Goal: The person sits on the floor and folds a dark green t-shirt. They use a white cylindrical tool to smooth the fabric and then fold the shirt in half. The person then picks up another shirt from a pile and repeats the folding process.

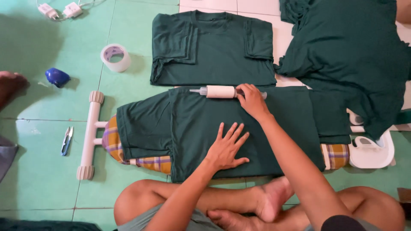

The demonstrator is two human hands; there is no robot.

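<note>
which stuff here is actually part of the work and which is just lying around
In use:
- dark green shirt spread on the low ironing board, left hand flat on it
- white tube tool under the right hand
- folded green shirt
- heap of green shirts

Lying about:
- tape roll
- blue object
- thread snips
- white chargers

Bright, even light; soft shadows; sharp pic.

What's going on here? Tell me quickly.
A person sits cross-legged on the floor at a low ironing board. Their left hand lies flat on a dark green shirt spread over the board. Their right hand grips a white tube-shaped tool at the shirt's far edge. A folded green shirt lies beyond, a heap to the right.
</note>
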